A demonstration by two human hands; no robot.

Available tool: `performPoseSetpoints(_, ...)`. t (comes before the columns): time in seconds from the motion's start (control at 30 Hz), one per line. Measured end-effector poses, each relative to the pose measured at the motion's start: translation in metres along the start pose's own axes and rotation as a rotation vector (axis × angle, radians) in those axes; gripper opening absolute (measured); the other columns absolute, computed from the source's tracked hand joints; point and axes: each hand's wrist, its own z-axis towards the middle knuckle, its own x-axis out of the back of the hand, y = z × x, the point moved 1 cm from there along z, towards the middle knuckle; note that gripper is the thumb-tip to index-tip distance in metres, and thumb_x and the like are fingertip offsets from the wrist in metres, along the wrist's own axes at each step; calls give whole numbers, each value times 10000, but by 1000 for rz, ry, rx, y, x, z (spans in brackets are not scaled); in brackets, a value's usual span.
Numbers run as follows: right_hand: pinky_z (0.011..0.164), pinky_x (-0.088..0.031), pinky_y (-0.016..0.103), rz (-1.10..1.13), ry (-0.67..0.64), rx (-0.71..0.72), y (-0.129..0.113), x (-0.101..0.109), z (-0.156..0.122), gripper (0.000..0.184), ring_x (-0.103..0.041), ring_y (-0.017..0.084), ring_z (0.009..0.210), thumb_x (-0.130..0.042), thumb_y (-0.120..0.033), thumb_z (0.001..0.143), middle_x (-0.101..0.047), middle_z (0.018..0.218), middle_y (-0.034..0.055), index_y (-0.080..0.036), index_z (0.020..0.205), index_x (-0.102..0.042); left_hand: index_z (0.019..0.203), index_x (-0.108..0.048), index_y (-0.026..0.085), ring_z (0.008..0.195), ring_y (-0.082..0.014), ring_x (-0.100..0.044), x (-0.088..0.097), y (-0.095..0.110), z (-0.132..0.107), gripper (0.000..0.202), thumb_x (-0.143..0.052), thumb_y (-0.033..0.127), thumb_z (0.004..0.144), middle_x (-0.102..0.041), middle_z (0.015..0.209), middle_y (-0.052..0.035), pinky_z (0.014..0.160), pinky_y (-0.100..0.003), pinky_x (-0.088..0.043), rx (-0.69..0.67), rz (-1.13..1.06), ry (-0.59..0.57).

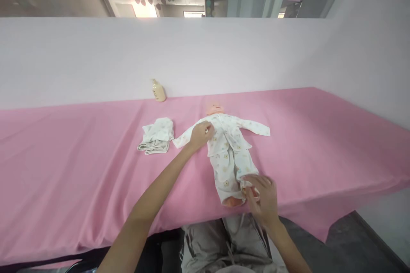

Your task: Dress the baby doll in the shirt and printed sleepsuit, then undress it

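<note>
A baby doll (216, 109) lies on its back, its head toward the wall. It wears a white patterned baby jacket (231, 130) with both sleeves spread sideways, and matching baby trousers (224, 170). At the jacket's left side is my left hand (201, 134), fingers curled closed; what they hold, if anything, is hidden. My right hand (264, 198) grips the cuff of the right trouser leg, with thumb and fingers around the doll's foot there. The other leg's cuff lies open at its end, with a bit of the doll showing inside.
Left of the doll is a stack of folded white cloths (156, 134). A pale yellow pump bottle (159, 91) stands against the wall (192, 59). A pink cloth (105, 170) covers the table and hangs over its front edge, near my legs.
</note>
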Motion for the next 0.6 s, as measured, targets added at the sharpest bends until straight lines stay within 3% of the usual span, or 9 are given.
performPoseSetpoints(0.07,799,-390,409,39,66,-29,9,-1,37,227,-611,208,734,-435,-287,835,-687,776,48,-212,784,-643,804,-575,184,784,-159,-561,-13,1,28,287,-321,294,877,-624,866,-46,733,-276,-405,115,-114,110)
performPoseSetpoints(0.13,740,-403,359,98,58,-76,22,-15,84,262,-601,199,699,-428,-304,841,-677,728,46,-205,713,-633,889,-585,183,845,-166,-573,-31,2,52,309,-323,348,897,-627,949,-53,754,-273,-406,217,-142,158)
performPoseSetpoints(0.23,637,-400,300,194,-91,-100,43,-58,161,278,-568,178,638,-434,-296,831,-641,659,40,-194,658,-625,920,-596,194,892,-195,-587,-55,-1,77,344,-314,391,912,-620,998,-70,752,-288,-407,381,-23,154)
performPoseSetpoints(0.37,701,-406,286,149,-146,-98,61,-124,240,217,-565,177,717,-460,-195,790,-649,804,88,-146,825,-669,914,-591,201,859,-209,-607,-68,-8,92,269,-366,347,899,-619,999,-73,716,-299,-408,484,121,129)
performPoseSetpoints(0.47,704,-395,288,65,-178,-124,66,-156,263,261,-553,187,766,-419,-159,803,-636,841,96,-149,842,-677,939,-576,207,870,-213,-611,-69,-13,92,259,-366,355,902,-624,1015,-61,708,-299,-407,519,140,117)
performPoseSetpoints(0.6,721,-400,279,113,-146,-88,70,-167,263,243,-549,187,810,-442,-157,788,-639,878,73,-169,867,-672,979,-548,215,883,-201,-613,-69,-14,89,285,-309,363,929,-626,1038,-45,714,-292,-406,541,153,73)
